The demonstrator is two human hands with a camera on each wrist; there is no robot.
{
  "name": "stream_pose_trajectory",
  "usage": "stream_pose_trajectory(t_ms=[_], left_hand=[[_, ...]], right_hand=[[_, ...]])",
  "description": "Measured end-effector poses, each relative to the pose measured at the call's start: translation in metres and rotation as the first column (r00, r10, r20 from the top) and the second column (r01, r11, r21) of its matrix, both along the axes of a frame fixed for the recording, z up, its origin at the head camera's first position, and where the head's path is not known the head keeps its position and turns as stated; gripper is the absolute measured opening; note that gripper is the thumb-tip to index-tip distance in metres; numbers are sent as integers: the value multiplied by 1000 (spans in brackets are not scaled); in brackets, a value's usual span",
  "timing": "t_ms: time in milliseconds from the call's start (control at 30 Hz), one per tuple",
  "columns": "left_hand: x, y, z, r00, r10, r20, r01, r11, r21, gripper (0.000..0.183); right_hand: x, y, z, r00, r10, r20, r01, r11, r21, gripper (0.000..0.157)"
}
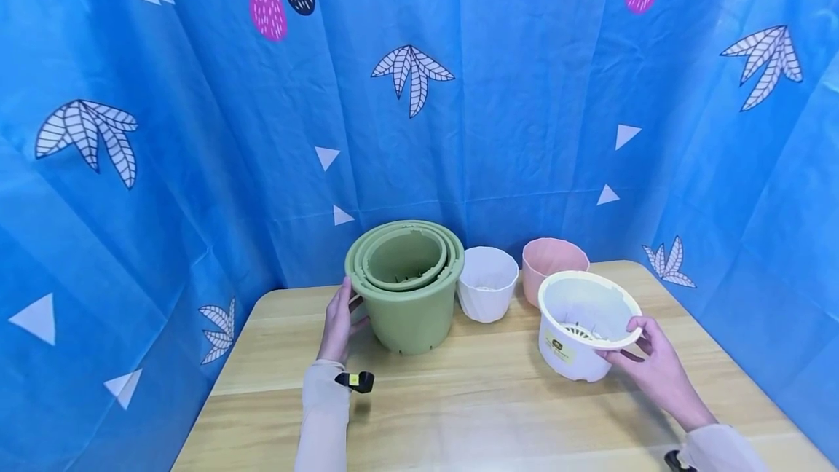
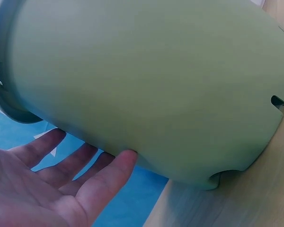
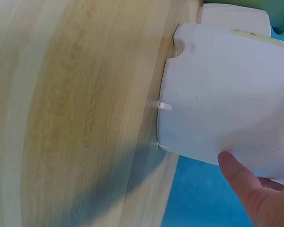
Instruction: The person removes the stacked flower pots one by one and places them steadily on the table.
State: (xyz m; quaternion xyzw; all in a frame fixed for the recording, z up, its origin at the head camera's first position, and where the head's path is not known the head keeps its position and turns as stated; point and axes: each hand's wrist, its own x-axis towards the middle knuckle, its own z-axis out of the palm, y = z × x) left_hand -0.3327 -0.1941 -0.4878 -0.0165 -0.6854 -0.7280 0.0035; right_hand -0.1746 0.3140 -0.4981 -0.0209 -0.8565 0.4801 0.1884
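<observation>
At the left stands a green flower pot (image 1: pixel 409 315) with smaller green pots (image 1: pixel 404 259) nested inside it. My left hand (image 1: pixel 337 320) rests at its left side below the rim; in the left wrist view the fingers are extended, with the thumb (image 2: pixel 127 158) against the wall. On the right, my right hand (image 1: pixel 655 366) holds a white flower pot (image 1: pixel 566 355) by its rim and right side. Slots show in this pot's floor, and a pale yellow label (image 1: pixel 567 349) is on its front. In the right wrist view its base appears at the tabletop, and the thumb (image 3: pixel 232 165) presses the wall.
A smaller white pot with a wavy rim (image 1: pixel 486 297) stands just right of the green pots. Beside it is a pink pot (image 1: pixel 534 279), partly hidden by the held white pot. Blue patterned curtains (image 1: pixel 524 130) surround the wooden table (image 1: pixel 459 414) at the back and sides.
</observation>
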Motion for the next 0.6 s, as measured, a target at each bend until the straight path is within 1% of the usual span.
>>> stream_pose_trajectory(t_ms=[167,367,600], left_hand=[[-1,1,2,1000,6,-3,-6,1000,-6,79],[0,2,4,1000,17,0,-17,1000,14,78],[1,2,2,1000,4,-14,-4,1000,19,79]], right_hand=[[-1,0,1,1000,1,2,-1,1000,2,59],[-1,0,2,1000,4,5,-4,1000,1,59],[0,2,2,1000,8,10,-8,1000,-6,59]])
